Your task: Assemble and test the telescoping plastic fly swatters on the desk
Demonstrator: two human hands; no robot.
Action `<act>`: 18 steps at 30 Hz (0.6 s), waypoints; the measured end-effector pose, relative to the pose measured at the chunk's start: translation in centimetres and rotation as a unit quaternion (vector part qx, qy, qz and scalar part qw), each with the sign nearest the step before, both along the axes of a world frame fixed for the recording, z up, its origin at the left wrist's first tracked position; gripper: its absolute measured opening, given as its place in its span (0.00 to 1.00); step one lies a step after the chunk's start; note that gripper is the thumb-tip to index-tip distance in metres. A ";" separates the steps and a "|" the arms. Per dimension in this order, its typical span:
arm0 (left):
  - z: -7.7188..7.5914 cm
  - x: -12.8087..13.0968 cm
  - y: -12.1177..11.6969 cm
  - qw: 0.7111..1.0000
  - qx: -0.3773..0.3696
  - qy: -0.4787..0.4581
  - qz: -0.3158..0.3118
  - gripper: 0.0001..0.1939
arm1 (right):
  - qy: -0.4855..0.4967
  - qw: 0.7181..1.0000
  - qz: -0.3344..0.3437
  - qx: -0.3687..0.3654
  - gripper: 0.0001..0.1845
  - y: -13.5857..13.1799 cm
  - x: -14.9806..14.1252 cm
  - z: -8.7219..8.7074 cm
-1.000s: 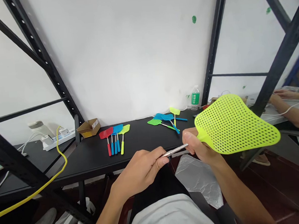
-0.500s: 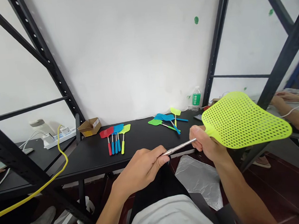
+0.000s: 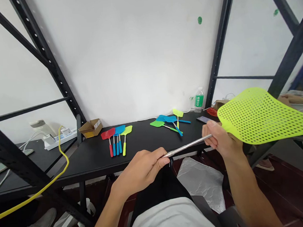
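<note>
A yellow-green fly swatter [image 3: 264, 117] with a perforated head and a telescopic metal rod is held between both my hands, above the front edge of the table. My left hand [image 3: 147, 169] is closed around the handle end, which its fingers hide. Near the base of the head, my right hand [image 3: 222, 138] grips the swatter. A bare stretch of rod shows between the hands. On the table at left lie a red swatter [image 3: 108, 133], several blue swatters [image 3: 119, 129] and a yellow-green swatter [image 3: 126, 130], side by side. Farther right, a green swatter [image 3: 157, 123] overlaps blue ones.
A small cardboard box [image 3: 90, 128] stands at the left of the black table [image 3: 140, 142], a water bottle [image 3: 198, 99] at the back right. A yellow cable [image 3: 63, 157] runs past the left rack post. Silver sheeting [image 3: 201, 182] lies below. Another person's arm shows at far right.
My right hand has moved right with the swatter's head, while my left hand stays almost in place. The visible rod between my hands has become longer.
</note>
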State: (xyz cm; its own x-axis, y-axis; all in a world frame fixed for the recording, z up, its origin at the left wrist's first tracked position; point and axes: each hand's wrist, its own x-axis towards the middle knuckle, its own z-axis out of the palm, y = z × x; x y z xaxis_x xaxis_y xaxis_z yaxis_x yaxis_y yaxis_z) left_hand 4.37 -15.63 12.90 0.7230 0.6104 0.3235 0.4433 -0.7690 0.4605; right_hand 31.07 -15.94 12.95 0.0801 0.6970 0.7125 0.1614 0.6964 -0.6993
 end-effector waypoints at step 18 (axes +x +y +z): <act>0.2 -1.1 0.6 0.999 0.027 0.038 0.010 0.16 | 0.093 0.995 0.000 0.045 0.31 0.1 3.4 1.2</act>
